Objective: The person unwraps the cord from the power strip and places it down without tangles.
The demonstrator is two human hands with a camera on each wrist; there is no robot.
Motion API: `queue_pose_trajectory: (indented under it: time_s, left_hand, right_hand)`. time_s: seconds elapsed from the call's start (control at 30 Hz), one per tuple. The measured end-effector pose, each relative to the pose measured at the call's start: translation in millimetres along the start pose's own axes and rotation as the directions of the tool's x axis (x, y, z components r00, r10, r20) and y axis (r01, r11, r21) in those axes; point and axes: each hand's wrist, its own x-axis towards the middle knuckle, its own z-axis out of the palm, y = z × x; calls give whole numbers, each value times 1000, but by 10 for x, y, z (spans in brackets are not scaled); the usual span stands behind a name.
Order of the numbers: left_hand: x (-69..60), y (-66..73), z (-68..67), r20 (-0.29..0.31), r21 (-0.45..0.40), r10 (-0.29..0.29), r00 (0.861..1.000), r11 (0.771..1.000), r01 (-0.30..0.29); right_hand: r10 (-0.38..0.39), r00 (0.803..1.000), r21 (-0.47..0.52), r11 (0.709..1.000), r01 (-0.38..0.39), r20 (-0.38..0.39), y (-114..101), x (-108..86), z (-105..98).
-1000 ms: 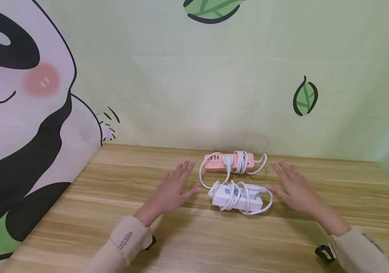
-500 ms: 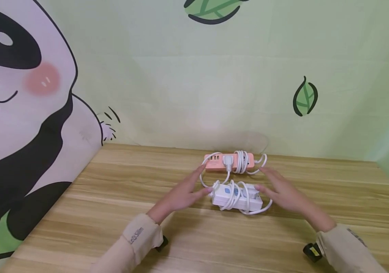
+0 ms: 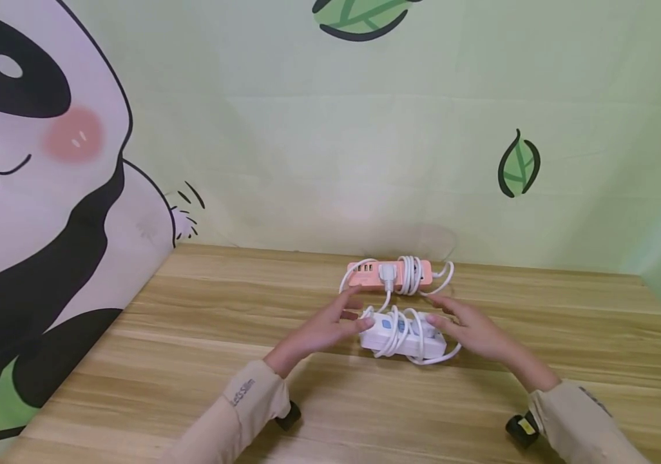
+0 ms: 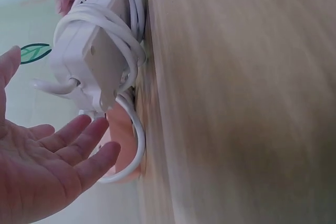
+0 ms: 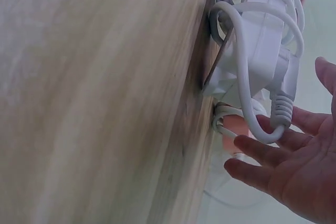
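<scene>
A white power strip with blue switches lies on the wooden table, its white cord wound round it. My left hand is at its left end, fingers spread and slightly bent, thumb over the strip's corner. At the other end, my right hand has its thumb by the plug seated on the strip. In the right wrist view its fingers extend behind the cord loop; whether they touch it I cannot tell. Loosely bent fingers reach past the strip's end in the left wrist view. Neither hand grips anything.
Just behind lies a pink power strip with USB ports, its white cord wound round it and its plug inserted. A green backdrop with printed leaves and a panda rises at the table's back and left.
Both hands have moved inward from either side to the ends of the white power strip, their fingers bending a little. Both power strips have stayed in place.
</scene>
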Motion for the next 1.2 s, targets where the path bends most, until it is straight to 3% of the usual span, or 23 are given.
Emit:
queue_pose_trajectory:
  time_s: [0.17,0.6,0.97,1.2]
  left_hand:
    - [31,-5,35,3,-75,-38,999,996,38]
    - [117,-17,154,-60,25,-83,995,996,84]
    - [165,-57,187,-84,34,-58,995,998,61]
    - [142,-29,189,-119,29,-112,986,993,116]
  right_hand:
    - [-8,1000,52,999,7,5,30,21,21]
    - [60,998,106,992,-63,34,56,59,64]
    - [123,992,150,981,-124,13,81,74,102]
    - [139,990,196,971,-134,-9,68,59,97]
